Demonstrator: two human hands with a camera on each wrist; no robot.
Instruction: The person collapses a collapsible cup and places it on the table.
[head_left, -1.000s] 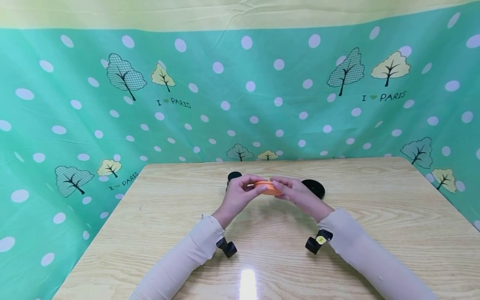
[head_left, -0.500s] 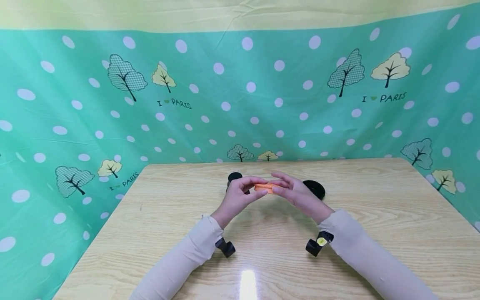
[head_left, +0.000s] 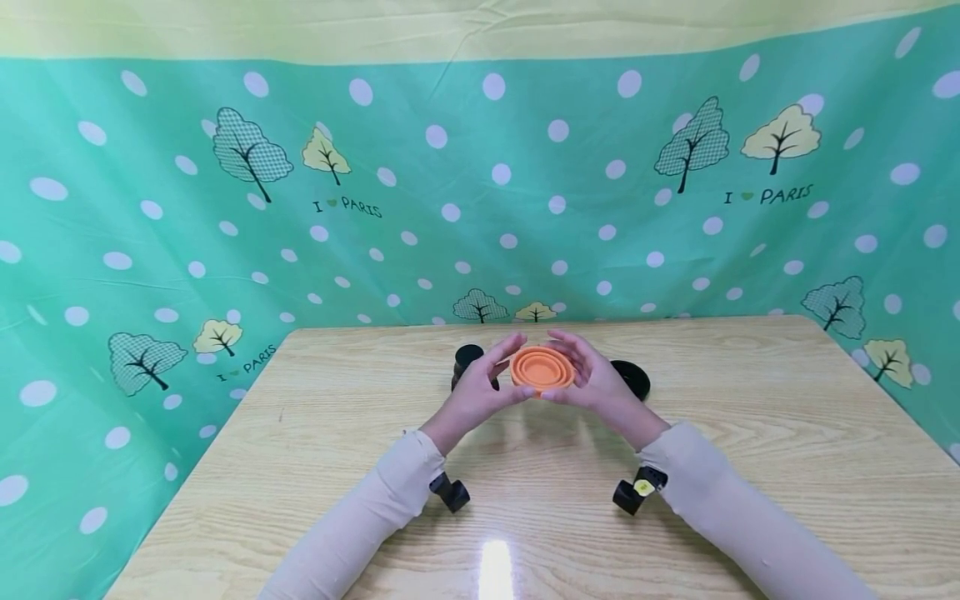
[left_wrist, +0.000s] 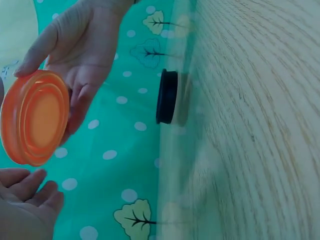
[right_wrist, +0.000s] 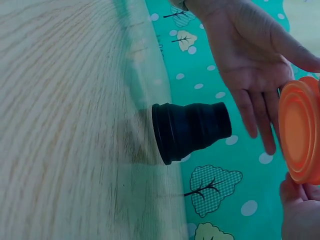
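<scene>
An orange collapsible cup (head_left: pixel 542 369), folded flat into concentric rings, is held above the table with its ringed face tipped toward the head camera. On its right side my right hand (head_left: pixel 600 385) grips it, the thumb at the near rim and fingers curled behind. My left hand (head_left: pixel 476 390) is at the other side, its thumb touching the near rim. The left fingers (right_wrist: pixel 252 102) reach out nearly straight beside the cup in the right wrist view. Between the left fingertips (left_wrist: pixel 37 175) and the cup a small gap shows in the left wrist view.
Behind my left hand a black stepped cup (right_wrist: pixel 192 129) stands with its wide end on the wooden table (head_left: pixel 300 467). A low black round piece (head_left: pixel 632 379) lies behind my right hand. A green patterned cloth (head_left: pixel 420 200) hangs along the back.
The orange cup has turned from edge-on to showing its ringed face. My left fingers have spread away from its rim; my right fingers have shifted behind it.
</scene>
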